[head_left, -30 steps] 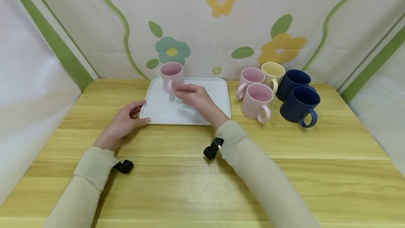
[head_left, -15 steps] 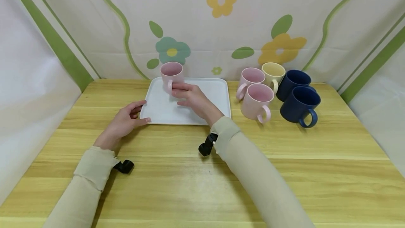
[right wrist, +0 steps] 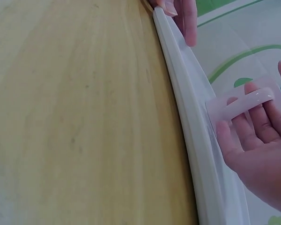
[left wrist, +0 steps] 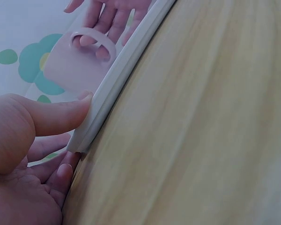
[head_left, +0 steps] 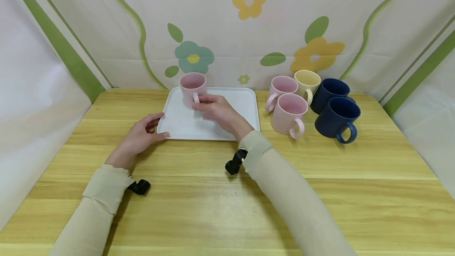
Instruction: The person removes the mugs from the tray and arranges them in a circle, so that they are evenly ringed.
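Observation:
A pink mug (head_left: 190, 90) stands upright toward the back left of the white rectangular tray (head_left: 181, 127). My right hand (head_left: 220, 112) holds the mug by its handle (right wrist: 248, 103); in the right wrist view several fingers reach through the loop and the thumb is raised. At the tray's left end, my left hand (head_left: 135, 137) grips the near corner. The left wrist view has the thumb (left wrist: 61, 115) on the rim (left wrist: 103, 103) and the other fingers bent beside and below the corner. Part of the mug's side is hidden behind the right fingers.
Right of the tray stand two more pink mugs (head_left: 288, 119), a yellow mug (head_left: 301, 84) and two navy mugs (head_left: 330, 119), grouped closely. A flower-patterned cloth (head_left: 227, 31) hangs behind the wooden table (head_left: 199, 200).
My right hand has reached the pink mug's handle and hooked its fingers there. The mug has shifted slightly toward me, its handle turning a little right. My left hand has stayed put.

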The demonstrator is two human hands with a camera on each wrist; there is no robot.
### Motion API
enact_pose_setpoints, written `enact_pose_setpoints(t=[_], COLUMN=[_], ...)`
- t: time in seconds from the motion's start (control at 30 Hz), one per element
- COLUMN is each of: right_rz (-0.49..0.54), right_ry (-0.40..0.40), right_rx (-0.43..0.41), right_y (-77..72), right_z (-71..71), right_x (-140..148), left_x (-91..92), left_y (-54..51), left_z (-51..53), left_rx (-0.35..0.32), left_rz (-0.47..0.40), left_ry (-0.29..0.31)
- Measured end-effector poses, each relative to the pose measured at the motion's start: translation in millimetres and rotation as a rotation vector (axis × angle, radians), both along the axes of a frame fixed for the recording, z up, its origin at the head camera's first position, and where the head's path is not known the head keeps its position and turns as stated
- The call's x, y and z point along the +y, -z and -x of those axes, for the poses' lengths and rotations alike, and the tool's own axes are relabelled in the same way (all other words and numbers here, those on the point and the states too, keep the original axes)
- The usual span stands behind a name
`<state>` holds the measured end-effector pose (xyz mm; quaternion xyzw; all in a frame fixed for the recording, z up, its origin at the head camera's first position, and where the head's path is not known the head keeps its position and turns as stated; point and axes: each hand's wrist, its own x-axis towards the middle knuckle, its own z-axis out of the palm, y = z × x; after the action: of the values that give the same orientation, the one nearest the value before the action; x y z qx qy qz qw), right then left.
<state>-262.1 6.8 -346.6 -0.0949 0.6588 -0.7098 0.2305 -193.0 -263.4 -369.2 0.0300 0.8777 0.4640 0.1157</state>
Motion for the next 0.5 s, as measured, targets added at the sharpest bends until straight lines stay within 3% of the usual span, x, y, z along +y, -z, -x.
enact_pose_setpoints(t=[0.23, 0.5], right_rz=[-0.021, 0.027], right_ry=[-0.008, -0.036], right_rx=[-0.005, -0.024], right_y=[1.0, 2.1], right_z=[-3.4, -10.9], right_x=[4, 9], left_x=[-1.2, -1.7], left_y=[1.0, 1.5], left_z=[0.5, 2.1], left_rx=[-0.005, -0.013], left_rz=[0.0, 0.003], left_ry=[-0.002, 0.001])
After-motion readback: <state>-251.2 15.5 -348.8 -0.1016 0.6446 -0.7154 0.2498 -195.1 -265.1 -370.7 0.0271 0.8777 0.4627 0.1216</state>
